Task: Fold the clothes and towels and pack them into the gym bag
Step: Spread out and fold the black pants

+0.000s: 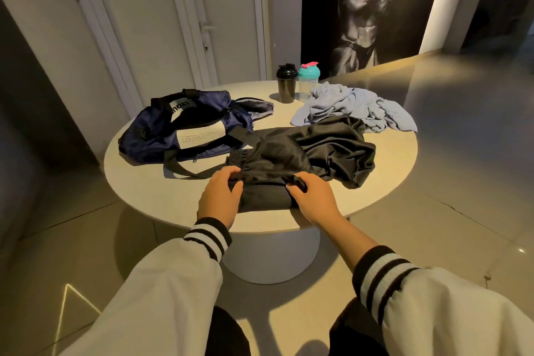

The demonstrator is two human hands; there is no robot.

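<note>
Head view. Left hand [221, 196]: fingers curled, pinching the elastic waistband of the black garment [318, 150] at its near left edge. Right hand [313, 199]: fingers curled over a bunched fold of the same garment at its near right edge.

The black garment: one counted, though whether a second dark piece lies in the heap cannot be told. It sits at the near middle of the desk [398, 159], near part doubled over, far part rumpled. Fold judged begun, not finished.

Gym bag [185, 127]: one, navy, slack, on the desk's left, a strap touching the garment. Nothing is seen packed in it.

Blue cloth [355, 108]: one heap, far right, unfolded, touching the garment's far edge. Towel or shirt, one piece or several, cannot be told.

Bottles: two, a black bottle [286, 84] and a clear bottle [308, 81] with a teal lid, side by side at the far edge.

Left to do, by judgement: finish this fold, fold the blue heap, pack both.
</note>
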